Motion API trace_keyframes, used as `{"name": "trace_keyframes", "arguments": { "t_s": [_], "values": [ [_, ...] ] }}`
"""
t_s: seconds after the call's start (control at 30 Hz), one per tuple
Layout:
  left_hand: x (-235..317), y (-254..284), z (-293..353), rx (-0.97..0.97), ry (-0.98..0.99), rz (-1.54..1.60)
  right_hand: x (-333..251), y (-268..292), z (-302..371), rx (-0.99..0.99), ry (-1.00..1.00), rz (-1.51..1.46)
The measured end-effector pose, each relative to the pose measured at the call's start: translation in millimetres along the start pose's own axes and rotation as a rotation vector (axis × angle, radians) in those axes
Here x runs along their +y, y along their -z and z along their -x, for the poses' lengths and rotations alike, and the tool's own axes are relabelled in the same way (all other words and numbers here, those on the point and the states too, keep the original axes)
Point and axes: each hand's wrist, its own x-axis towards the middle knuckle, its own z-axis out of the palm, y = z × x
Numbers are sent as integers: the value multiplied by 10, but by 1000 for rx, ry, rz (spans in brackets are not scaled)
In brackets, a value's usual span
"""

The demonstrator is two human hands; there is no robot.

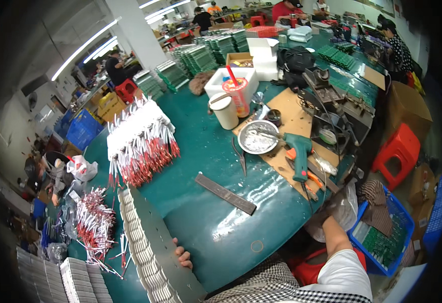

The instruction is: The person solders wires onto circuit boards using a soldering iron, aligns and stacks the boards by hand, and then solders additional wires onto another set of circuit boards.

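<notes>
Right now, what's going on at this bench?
A person's left hand curls against the side of a grey ridged stack. The right forearm reaches past the green table toward a clear plastic bag; that hand is hidden. Red-tipped white wires lie beyond the stack, and a green hand tool lies on cardboard, untouched.

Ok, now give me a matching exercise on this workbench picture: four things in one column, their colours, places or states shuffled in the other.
1. Left hand
2. Gun-shaped tool
3. Flat bar
4. Drink cup

A. Green, on brown board
B. Red straw standing in it
C. Fingers at the grey panel's edge
D. Lying directly on the green table

Pairs: 1-C, 2-A, 3-D, 4-B
</notes>
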Motion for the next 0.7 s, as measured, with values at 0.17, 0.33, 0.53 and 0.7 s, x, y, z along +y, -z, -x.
{"name": "trace_keyframes", "arguments": {
  "t_s": [0.17,0.33,0.53,0.7],
  "values": [
    [6,-209,61,420,-101,-106,-164,738,141,-69,-130,-367],
    [-227,-487,-114,564,-176,-198,-140,1466,456,-327,214,408],
    [-389,-657,-137,720,-337,-437,-459,2763,1193,-116,118,-364],
    [-304,-639,-121,732,-294,-432,-1022,3525,856,987,221,-501]
  ]
}}
